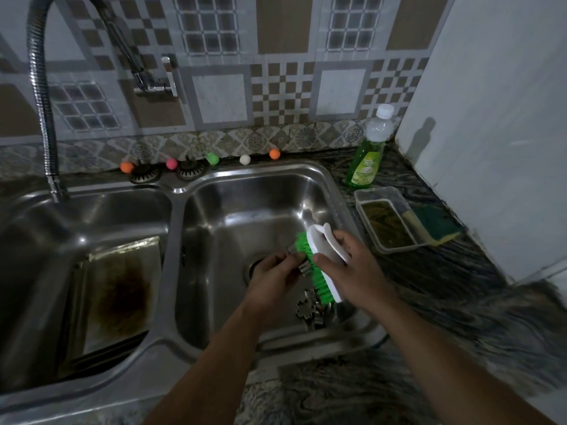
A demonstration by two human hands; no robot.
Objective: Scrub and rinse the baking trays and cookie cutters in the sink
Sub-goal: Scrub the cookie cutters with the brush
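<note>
A: Hidden or unclear bits, big to small?
B: Double sink (181, 191), near-left edge cut off by the frame. Flexible tap hose (41, 96) running out of the top. Baking tray (118, 297) leaning in the left basin, dark burnt patch in the middle, lower end lost in shadow (possibly a second tray under it, cannot tell).
A: Hands?
B: Right hand (352, 271) wrapped round the white back of the green-bristled brush (319, 262), over the right basin. Left hand (270, 277) pinching a small metal cookie cutter (299, 259) against the bristles, mostly covered by fingers and bristles, shape unreadable.
A: Rest of the cutters?
B: Loose cutters (310, 309) on the right basin floor below the brush. One flower shape clear, at least one more beside it, partly behind the brush, exact number not readable. Drain (253, 268) half hidden by the left hand.
A: Counts elsewhere?
B: One green soap bottle (366, 157) on the counter at right. One clear tub (389, 222) holding murky liquid, one sponge (435, 225) resting on its right rim. Two strainer plugs (167, 172) on the back ledge. Five small coloured balls (211, 158) along that ledge (two orange, one pink, one green, one white).
</note>
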